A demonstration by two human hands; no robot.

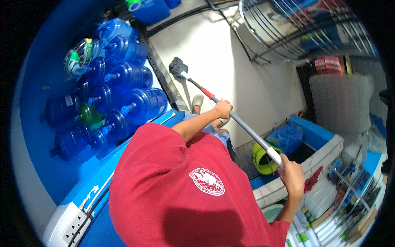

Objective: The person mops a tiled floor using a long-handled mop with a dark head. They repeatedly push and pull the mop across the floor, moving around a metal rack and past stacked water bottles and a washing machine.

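A mop slants across the white tiled floor. Its dark grey mop head point(178, 67) rests on the tiles at the far left, and its grey handle point(251, 131) with a red section runs back toward me on the right. My left hand point(223, 109) is wrapped around the handle partway down, just behind the red section. Close to my body on the right, my right hand point(292, 176) grips the handle's upper end. Both my feet stand on the floor beyond my left forearm, partly hidden by my arm and clothes.
Several large blue water bottles point(144, 105) lie stacked on the left beside the floor's dark edge. A wire rack point(284, 29) stands at the far right. A yellow-green bucket point(263, 159) and a blue bag point(286, 138) sit by a tiled ledge point(325, 154). A power strip point(74, 226) is at lower left.
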